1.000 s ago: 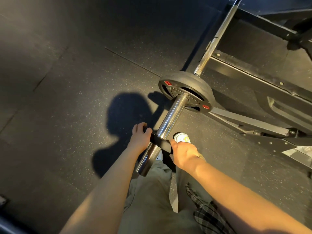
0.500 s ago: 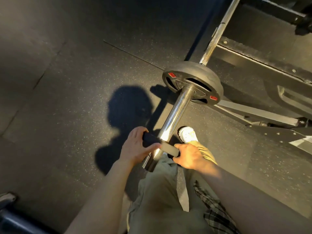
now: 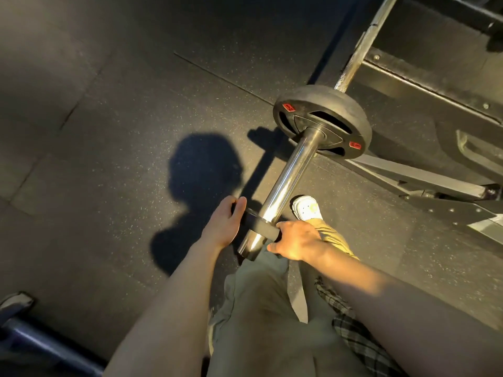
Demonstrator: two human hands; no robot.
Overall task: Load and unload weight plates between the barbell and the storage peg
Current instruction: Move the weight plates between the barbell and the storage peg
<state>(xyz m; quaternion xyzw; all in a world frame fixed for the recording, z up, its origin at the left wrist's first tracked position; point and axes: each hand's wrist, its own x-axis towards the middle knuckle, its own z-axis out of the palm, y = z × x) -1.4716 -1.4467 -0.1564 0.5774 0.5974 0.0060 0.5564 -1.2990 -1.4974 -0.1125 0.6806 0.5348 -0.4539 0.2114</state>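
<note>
A black collar (image 3: 260, 223) near the barbell sleeve (image 3: 288, 183) end is gripped by the left hand (image 3: 223, 224) and right hand (image 3: 296, 240). Red labels, unreadable, are borne by the black weight plate (image 3: 322, 121).

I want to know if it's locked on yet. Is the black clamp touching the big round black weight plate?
Apart. The head view shows the black collar clamp near the sleeve's end, with bare shiny chrome barbell sleeve between it and the round black weight plate.

Head-worn view, steeply down, close
</note>
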